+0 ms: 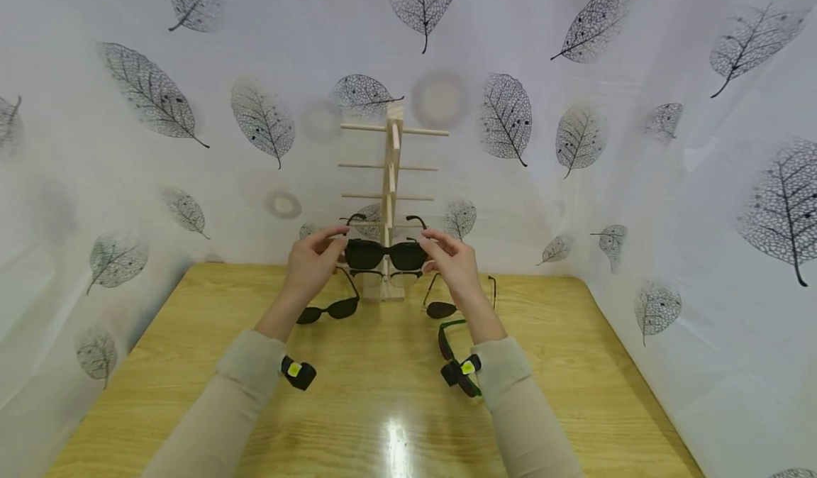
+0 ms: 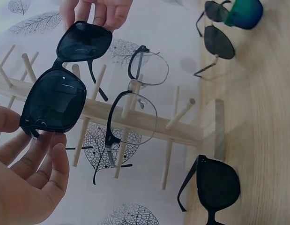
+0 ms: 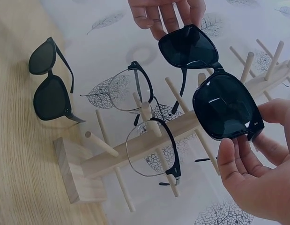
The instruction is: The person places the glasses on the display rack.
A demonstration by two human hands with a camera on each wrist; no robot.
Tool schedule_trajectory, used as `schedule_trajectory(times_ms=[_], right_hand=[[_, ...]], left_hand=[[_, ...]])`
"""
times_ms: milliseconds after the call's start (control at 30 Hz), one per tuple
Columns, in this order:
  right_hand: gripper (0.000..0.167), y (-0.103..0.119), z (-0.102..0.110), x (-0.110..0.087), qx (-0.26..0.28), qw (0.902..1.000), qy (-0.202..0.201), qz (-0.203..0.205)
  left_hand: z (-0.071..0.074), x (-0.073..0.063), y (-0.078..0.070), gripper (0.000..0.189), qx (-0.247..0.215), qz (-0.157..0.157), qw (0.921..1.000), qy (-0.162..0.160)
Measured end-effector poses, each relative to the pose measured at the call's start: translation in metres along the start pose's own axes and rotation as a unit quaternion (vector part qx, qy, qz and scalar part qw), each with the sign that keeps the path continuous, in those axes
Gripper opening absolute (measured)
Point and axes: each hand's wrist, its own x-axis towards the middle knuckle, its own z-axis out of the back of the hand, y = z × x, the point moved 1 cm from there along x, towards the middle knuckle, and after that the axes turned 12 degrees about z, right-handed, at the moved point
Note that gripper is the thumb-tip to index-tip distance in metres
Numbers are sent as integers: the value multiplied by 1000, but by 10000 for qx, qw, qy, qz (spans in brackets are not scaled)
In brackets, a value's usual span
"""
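Between both hands is a pair of black sunglasses point(image 1: 386, 255), lenses facing me, at the front of a wooden glasses rack point(image 1: 391, 180). My left hand point(image 1: 313, 262) pinches one outer end of the frame. The opposite end is pinched by my right hand point(image 1: 452, 258). In the left wrist view the fingers curl at the hinge corner, and the dark lenses point(image 2: 55, 101) overlap the rack's pegs. Just below hangs a pair of clear glasses point(image 3: 152, 126) with black browlines, resting on the rack's lower pegs.
Black sunglasses point(image 1: 328, 311) lie left of the rack base point(image 1: 383, 291). To the right are thin-framed sunglasses point(image 1: 440, 310) and green-framed sunglasses point(image 1: 445, 340), the latter partly behind the right wrist camera. Bare pegs point(image 1: 421, 132) stick out higher up. A leaf-print curtain point(image 1: 510, 201) surrounds the wooden table point(image 1: 357, 414).
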Motion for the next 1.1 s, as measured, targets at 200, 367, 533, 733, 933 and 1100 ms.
schedule_trajectory(times_ms=[200, 367, 533, 733, 933, 1100], right_hand=[[34, -3, 0, 3, -29, 10000, -58, -46], [32, -5, -1, 5, -73, 9999, -85, -50], [32, -7, -1, 6, -130, 9998, -104, -79], [32, -9, -1, 7, -133, 9997, -107, -162], [35, -10, -1, 8, -157, 9996, -79, -222], [36, -11, 0, 7, -124, 9997, -41, -227]], left_hand=[[-3, 3, 1, 34, 30, 7, 10000, 1], [-3, 5, 2, 34, -32, 74, 10000, -1], [-3, 7, 4, 34, -23, 69, 10000, -4], [-5, 11, 7, 33, 47, 24, 10000, -19], [-6, 11, 8, 33, 121, 25, 9999, -49], [-6, 11, 8, 33, 164, 15, 9998, -61]])
